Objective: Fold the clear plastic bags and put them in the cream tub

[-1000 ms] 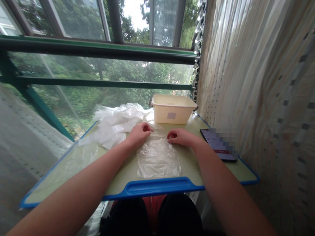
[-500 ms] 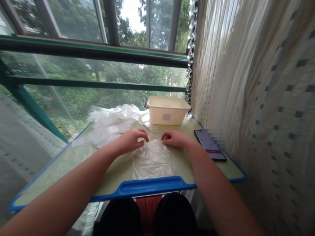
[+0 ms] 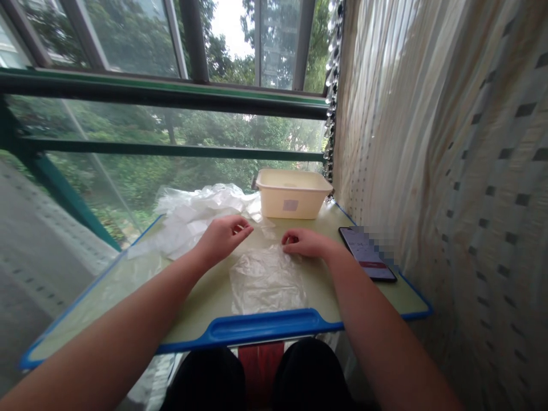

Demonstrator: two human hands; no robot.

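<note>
A clear, wrinkled plastic bag lies flat on the table in front of me. My right hand is at its far right corner, fingers curled and closed on the film there. Off the bag's far left corner, my left hand is raised a little, thumb and fingertips pressed together. Whatever may be between those fingertips is too small to make out. Behind my left hand spreads a loose heap of clear plastic bags.
A cream plastic bin with a small label stands at the back of the table. To the right lies a phone, its screen lit. The pale green tabletop has a raised blue edge. A patterned curtain hangs close on the right.
My left hand has come away from the bag's far edge, up and to the left, and its fingers have closed together. My right hand has stayed at the bag's corner.
</note>
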